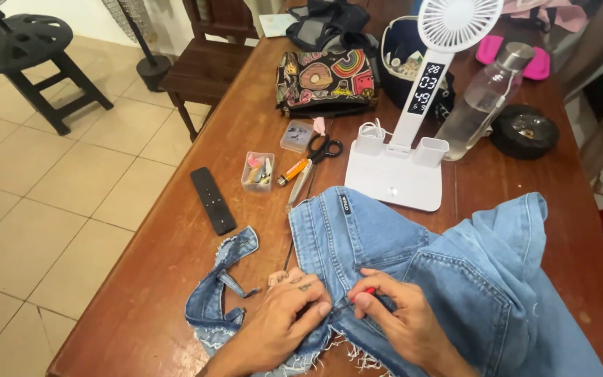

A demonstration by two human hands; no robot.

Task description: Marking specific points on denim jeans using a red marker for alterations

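- Blue denim jeans [413,258]: one pair, pressed flat by my left hand [284,318].
- One small red-handled tool [366,294], pinched in my right hand [403,314].
- One pair of black scissors [319,157] lies on the brown wooden table [141,307].

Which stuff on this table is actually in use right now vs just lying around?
In use:
- left hand, pressing down the denim
- right hand, pinching a small red-handled tool
- denim jeans

Lying about:
- cut denim strip
- scissors
- remote control
- small clear box
- desk fan
- water bottle
- patterned pouch
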